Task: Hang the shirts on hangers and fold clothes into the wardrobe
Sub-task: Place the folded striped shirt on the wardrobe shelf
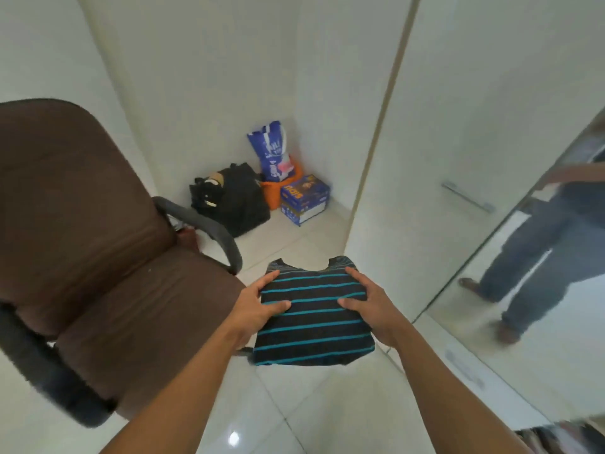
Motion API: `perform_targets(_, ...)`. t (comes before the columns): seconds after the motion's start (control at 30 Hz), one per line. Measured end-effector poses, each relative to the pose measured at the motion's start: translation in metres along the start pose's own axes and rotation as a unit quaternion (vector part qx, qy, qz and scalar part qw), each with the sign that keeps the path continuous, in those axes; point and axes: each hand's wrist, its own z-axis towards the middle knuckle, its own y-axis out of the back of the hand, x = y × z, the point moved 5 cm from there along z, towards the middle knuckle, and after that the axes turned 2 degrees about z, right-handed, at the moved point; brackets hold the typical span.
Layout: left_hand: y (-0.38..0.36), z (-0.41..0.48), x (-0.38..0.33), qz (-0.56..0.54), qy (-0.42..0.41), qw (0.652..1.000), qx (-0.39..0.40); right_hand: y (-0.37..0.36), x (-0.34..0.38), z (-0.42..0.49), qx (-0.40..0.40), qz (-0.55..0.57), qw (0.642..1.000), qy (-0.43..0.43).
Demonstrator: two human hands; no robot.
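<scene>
The folded striped shirt (314, 317) is gripped at both side edges by the left hand (258, 306) and right hand (373, 309). Being soft, light and floppy, it is probably best supported from beneath.

Bare forearms (183, 371); in the mirror (556, 371), dark top (582, 194), blue jeans (530, 257), brown shoes (505, 332).

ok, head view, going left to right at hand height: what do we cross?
Brown chair → left hand → striped shirt, folded and held by both hands → right hand → mirror showing the person's reflection.
</scene>
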Motion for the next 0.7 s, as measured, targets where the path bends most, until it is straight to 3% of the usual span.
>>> perform_targets(0.23,-0.243,-0.026,-0.044,0.110,-0.064,0.975,0.180,0.190,-0.063,-0.174,-0.186,0.069,0.980,0.000)
perform_targets(0.47,-0.527,-0.139,-0.028,0.176,-0.116,0.912,0.353,0.360,-0.164,-0.418,-0.366,0.143,0.919,-0.041)
perform_targets(0.7,-0.707,-0.236,-0.069,0.168,-0.187,0.862,0.440,0.476,-0.178,-0.591,-0.465,0.149,0.873,0.003)
